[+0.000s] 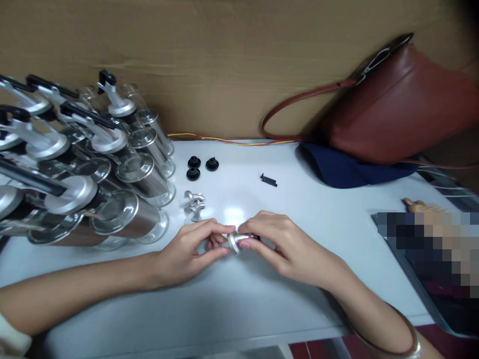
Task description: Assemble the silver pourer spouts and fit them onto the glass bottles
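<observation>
Near the front of the white table, both hands meet at a silver metal spout piece (234,242) with a round flange. My left hand (190,244) pinches the flange side between thumb and fingers. My right hand (279,244) grips the narrower neck, its fingertips partly covering a dark end. Just beyond my left hand lie silver spout pieces (193,205) of a similar shape. Behind them sit three round black caps (193,173). A few thin black pins (269,180) lie farther right.
Several glass-and-steel bottles (140,179) with silver and black pump tops (73,194) crowd the left side. A brown leather bag (396,109) rests on a dark blue cloth item (344,167) at the back right. Red and yellow wires (232,142) run along a cardboard wall (217,65).
</observation>
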Demonstrator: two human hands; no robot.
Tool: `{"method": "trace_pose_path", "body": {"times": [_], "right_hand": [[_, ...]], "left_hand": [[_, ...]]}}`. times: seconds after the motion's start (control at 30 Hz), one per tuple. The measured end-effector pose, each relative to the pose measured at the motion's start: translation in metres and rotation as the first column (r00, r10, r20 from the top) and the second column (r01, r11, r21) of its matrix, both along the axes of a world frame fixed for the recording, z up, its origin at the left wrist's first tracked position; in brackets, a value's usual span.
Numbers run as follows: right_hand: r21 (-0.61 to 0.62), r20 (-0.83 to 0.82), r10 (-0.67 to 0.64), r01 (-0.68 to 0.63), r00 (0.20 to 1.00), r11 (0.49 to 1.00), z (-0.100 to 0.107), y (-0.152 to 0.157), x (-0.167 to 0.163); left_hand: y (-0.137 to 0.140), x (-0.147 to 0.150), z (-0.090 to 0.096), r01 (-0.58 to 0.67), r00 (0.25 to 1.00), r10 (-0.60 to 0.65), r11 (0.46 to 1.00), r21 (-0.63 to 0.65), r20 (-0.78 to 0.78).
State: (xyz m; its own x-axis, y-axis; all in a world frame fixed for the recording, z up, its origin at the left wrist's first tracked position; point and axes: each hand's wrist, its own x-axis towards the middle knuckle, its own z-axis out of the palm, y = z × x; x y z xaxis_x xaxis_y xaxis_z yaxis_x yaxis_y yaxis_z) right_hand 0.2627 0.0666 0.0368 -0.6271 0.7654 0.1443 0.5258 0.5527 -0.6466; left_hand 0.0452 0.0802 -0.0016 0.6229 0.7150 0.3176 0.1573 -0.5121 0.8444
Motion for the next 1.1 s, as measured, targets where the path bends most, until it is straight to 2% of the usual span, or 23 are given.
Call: {"method": "trace_pose_path", "body": {"times": [0.13,0.23,0.27,0.33,0.4,0.43,0.53,0.6,0.83,1.1], "right_hand": [[0.070,-0.034,-0.020,0.022,0.999,0.997,0.003,0.003,0.005],[0.128,-0.129,-0.079,0.095,0.989,0.987,0.007,0.003,0.010],[0.140,-0.164,-0.113,0.136,0.980,0.981,0.009,0.003,0.012],[0.157,-0.231,-0.183,0.222,0.956,0.962,0.010,0.003,0.014],[0.166,-0.284,-0.237,0.291,0.929,0.942,0.010,0.003,0.016],[0.167,-0.306,-0.252,0.312,0.918,0.935,0.010,0.003,0.017],[0.152,-0.340,-0.268,0.333,0.901,0.930,0.009,0.003,0.018],[0.142,-0.341,-0.267,0.330,0.901,0.933,0.008,0.003,0.018],[0.118,-0.378,-0.277,0.343,0.883,0.932,0.008,0.003,0.019],[0.110,-0.406,-0.276,0.346,0.871,0.932,0.007,0.004,0.020]], "left_hand": [[0.002,0.001,0.009,0.044,0.995,-0.026,0.981,0.189,-0.099],[0.006,0.005,0.025,0.083,0.986,-0.026,0.933,0.350,-0.164],[0.009,0.008,0.030,0.058,0.982,0.018,0.918,0.393,-0.188],[0.017,0.015,0.039,-0.053,0.953,0.183,0.886,0.461,-0.243],[0.028,0.023,0.045,-0.152,0.852,0.375,0.846,0.511,-0.366],[0.034,0.028,0.046,-0.158,0.767,0.444,0.830,0.535,-0.462],[0.053,0.043,0.048,-0.101,0.477,0.526,0.829,0.550,-0.704],[0.064,0.052,0.049,-0.117,0.389,0.541,0.832,0.542,-0.746],[0.080,0.068,0.058,-0.198,0.332,0.586,0.810,0.552,-0.740],[0.082,0.071,0.054,-0.178,0.378,0.573,0.816,0.551,-0.727]]}}
